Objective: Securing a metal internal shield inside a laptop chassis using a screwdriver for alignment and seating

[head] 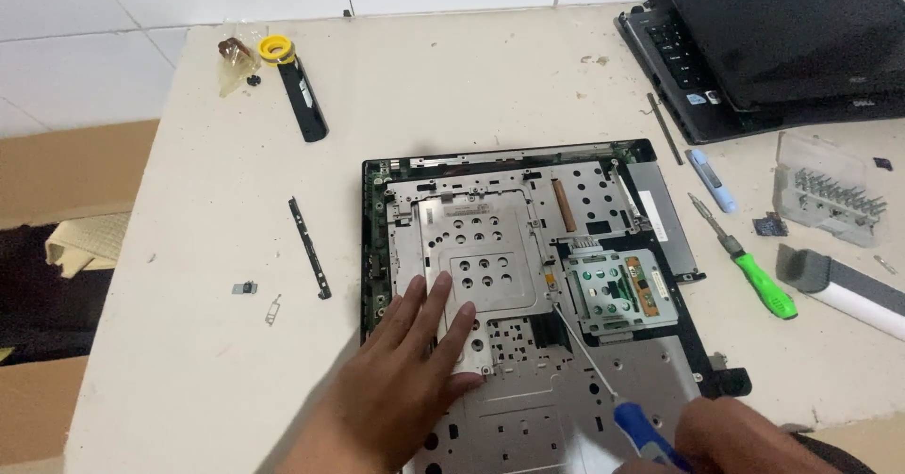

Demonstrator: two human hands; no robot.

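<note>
Your left hand (415,361) lies flat, fingers apart, on the laptop chassis (528,276); your right hand (740,436) grips the blue screwdriver (603,375), shaft pointing far-left.

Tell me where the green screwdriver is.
In the head view the green screwdriver lies on the table's right side, between the laptop chassis and the bit case.

A pale cream bench (236,361) with a scuffed, speckled top fills most of the view, its left edge running at a slant down the frame. Behind it rises a wall of large white tiles (113,12) with thin grey grout lines. Off to the left, lower down, sits flat brown cardboard (66,168), and below that a dark bundle with a cream woven cloth (85,243) on top. Light is even and soft, with no hard shadows.
</note>
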